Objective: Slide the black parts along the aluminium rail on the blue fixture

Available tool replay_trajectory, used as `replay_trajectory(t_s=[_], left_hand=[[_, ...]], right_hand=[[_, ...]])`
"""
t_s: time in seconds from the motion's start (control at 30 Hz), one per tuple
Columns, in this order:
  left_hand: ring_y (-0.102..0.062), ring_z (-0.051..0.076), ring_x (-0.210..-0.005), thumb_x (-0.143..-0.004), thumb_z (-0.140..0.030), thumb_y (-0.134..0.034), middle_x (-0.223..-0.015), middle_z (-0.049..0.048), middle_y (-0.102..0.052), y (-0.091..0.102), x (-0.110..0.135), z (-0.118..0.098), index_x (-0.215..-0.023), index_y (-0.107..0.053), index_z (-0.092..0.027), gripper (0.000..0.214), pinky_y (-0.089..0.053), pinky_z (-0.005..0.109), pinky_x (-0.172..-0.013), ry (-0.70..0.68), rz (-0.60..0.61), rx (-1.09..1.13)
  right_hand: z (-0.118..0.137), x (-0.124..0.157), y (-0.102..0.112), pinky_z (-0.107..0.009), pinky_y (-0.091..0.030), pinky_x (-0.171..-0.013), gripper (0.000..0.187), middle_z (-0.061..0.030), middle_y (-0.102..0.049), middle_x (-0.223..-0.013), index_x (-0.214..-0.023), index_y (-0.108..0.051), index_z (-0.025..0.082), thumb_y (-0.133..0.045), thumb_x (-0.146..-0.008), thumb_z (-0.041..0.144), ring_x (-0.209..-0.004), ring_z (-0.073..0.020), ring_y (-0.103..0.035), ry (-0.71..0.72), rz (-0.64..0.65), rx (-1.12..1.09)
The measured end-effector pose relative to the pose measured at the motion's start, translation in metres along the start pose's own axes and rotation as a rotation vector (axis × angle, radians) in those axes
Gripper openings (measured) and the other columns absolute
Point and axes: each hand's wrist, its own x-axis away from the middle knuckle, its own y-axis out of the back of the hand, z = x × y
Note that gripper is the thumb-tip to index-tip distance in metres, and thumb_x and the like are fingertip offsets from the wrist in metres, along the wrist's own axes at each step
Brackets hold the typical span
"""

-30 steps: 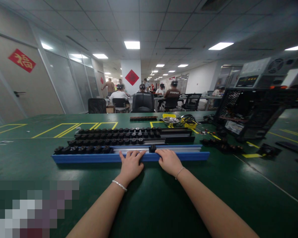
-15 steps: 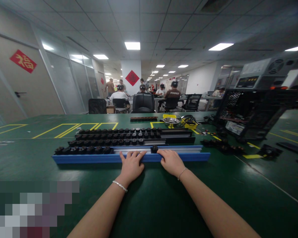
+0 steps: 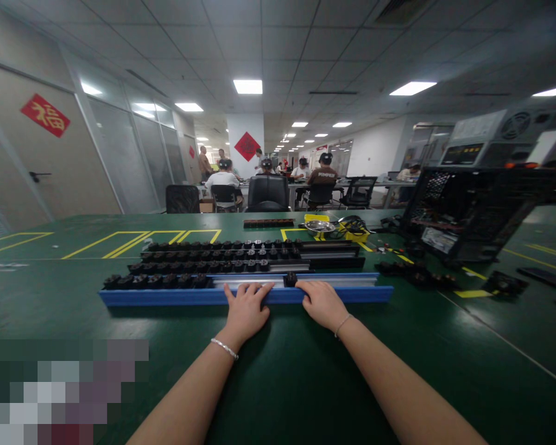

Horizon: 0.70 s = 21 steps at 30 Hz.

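Note:
A long blue rail (image 3: 167, 298) with a silvery channel lies crosswise in front of me. Several round black socket modules (image 3: 154, 281) sit in a row in its left part. One single black socket module (image 3: 290, 280) stands apart in the channel, between my hands. My left hand (image 3: 246, 309) rests over the rail with its fingers spread, left of that module, with no module in it. My right hand (image 3: 322, 301) has its fingers bent together over the rail, the fingertips against the module's right side. The undersides of my fingers are hidden.
Behind the blue rail lie black rails (image 3: 336, 262) with more socket modules. Farther back are a metal bowl (image 3: 319, 227) and yellow bins (image 3: 354, 233). An open computer case (image 3: 463, 216) stands at right, near loose black parts (image 3: 417, 275). People sit beyond the green table (image 3: 278, 377).
The view has shifted slightly. Both hands keep almost the same places on the rail, and the single module stays by my right fingertips. A standing person far back has moved left.

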Motion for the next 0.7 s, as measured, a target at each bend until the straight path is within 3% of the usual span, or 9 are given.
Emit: replay_trajectory(t_s=[0.4,0.7], left_hand=[[-0.041,0.028,-0.115,-0.076,-0.027,-0.05,-0.12,0.0008,-0.057,-0.0057,-0.0006,0.0037,-0.129,-0.042,-0.042,0.056,0.003,0.072,-0.099,-0.033,-0.062,0.098],[-0.042,0.027,-0.114,-0.075,-0.028,-0.05,-0.119,-0.0007,-0.057,-0.0086,-0.0011,0.0054,-0.129,-0.041,-0.043,0.056,0.001,0.072,-0.099,-0.043,-0.072,0.078]], right_hand=[[0.0,0.0022,0.0005,-0.035,-0.025,-0.099,0.038,-0.0018,-0.066,-0.108,-0.111,-0.06,0.026,-0.042,-0.079,0.017,-0.104,-0.0175,-0.053,-0.006,-0.041,-0.03],[-0.0019,0.0013,0.0019,-0.033,-0.028,-0.096,0.037,-0.0033,-0.066,-0.109,-0.112,-0.059,0.024,-0.042,-0.079,0.017,-0.104,-0.0169,-0.054,0.004,-0.01,-0.014]])
